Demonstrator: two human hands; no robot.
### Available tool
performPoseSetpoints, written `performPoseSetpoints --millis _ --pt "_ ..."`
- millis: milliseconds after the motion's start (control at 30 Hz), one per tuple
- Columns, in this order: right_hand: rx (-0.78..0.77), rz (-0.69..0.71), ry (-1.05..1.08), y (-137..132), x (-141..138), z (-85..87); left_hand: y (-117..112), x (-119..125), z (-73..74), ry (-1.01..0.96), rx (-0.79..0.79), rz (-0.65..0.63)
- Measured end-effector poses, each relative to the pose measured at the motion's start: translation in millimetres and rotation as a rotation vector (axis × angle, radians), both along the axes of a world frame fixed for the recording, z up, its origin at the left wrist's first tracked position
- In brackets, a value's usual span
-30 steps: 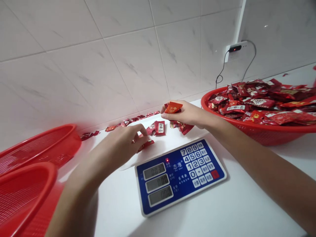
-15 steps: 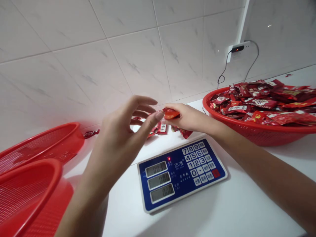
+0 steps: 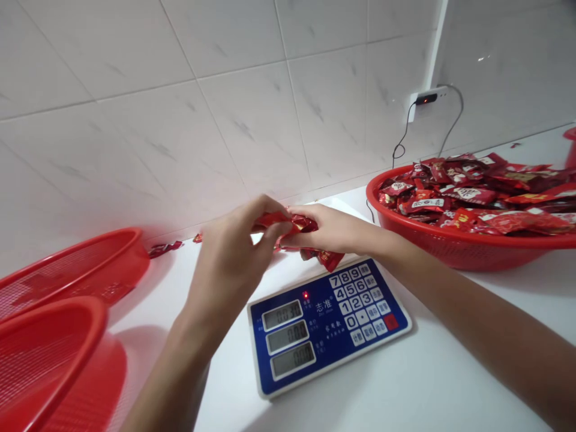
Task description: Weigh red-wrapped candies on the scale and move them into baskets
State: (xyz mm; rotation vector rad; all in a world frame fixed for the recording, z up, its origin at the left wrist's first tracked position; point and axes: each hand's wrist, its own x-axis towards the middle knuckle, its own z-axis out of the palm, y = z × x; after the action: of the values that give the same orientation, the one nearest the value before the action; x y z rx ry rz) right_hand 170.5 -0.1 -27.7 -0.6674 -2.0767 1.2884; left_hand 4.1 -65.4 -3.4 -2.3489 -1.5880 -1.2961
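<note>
Closing in from the spread, open pose of the earlier frame, the left hand [image 3: 234, 240] had curled its fingers over and met the right hand [image 3: 328, 231]; the two hands now pressed together just behind the far edge of the digital weighing scale [image 3: 328, 327]; the left arm had also swung in nearer the scale's left corner. Between the hands sat a crumpled bunch of red foil sachets [image 3: 294, 225], pinched from both sides; the right fingertips pushed against it from the scale's right, while the left fingers wrapped it from the scale's left; how many sachets were in the bunch was hidden by the fingers. The foil looked glossy, creased and deep red, with its printing too folded to read. A further red sachet [image 3: 330, 260] showed below the right hand, just beyond the scale's far edge; I could not tell whether it hung from the hand or lay on the white pan. The sachets seen lying behind the scale earlier were now mostly screened by the hands. To the right of the scale stood a red mesh basket [image 3: 450, 252] heaped with more sachets; to its left sat two empty-looking red mesh baskets [image 3: 103, 252], well apart from the hands; a stray wrapper [image 3: 164, 248] lay beyond them, near the wall.
</note>
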Motion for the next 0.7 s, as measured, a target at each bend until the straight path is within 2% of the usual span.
performPoseSetpoints --millis 133,267,333,433,567,633,700 --pt "-0.154 -0.159 0.284 12.3 -3.6 -5.7 1.1 -6.1 1.2 -0.199 0.03 0.075" --pt "-0.364 -0.384 0.704 14.8 -8.7 -3.1 5.9 -1.8 -4.7 -0.468 -0.174 -0.088" --pt "-0.349 -0.447 0.805 11.6 -11.2 -0.7 7.4 4.6 -9.8 -0.508 -0.287 -0.143" --pt "-0.152 -0.428 0.778 5.0 -14.7 -0.2 6.2 15.8 -16.4 -0.423 -0.355 -0.127" --pt "0.063 -0.415 0.677 -1.4 -18.2 -3.0 3.8 22.4 -18.1 -0.193 -0.368 -0.076" --pt "0.067 -0.403 0.651 -2.4 -18.2 -2.4 4.5 20.2 -15.7 -0.08 -0.349 -0.05" --pt "-0.039 -0.344 0.626 -1.7 -16.7 0.1 5.9 15.9 -12.5 -0.054 -0.358 -0.081"
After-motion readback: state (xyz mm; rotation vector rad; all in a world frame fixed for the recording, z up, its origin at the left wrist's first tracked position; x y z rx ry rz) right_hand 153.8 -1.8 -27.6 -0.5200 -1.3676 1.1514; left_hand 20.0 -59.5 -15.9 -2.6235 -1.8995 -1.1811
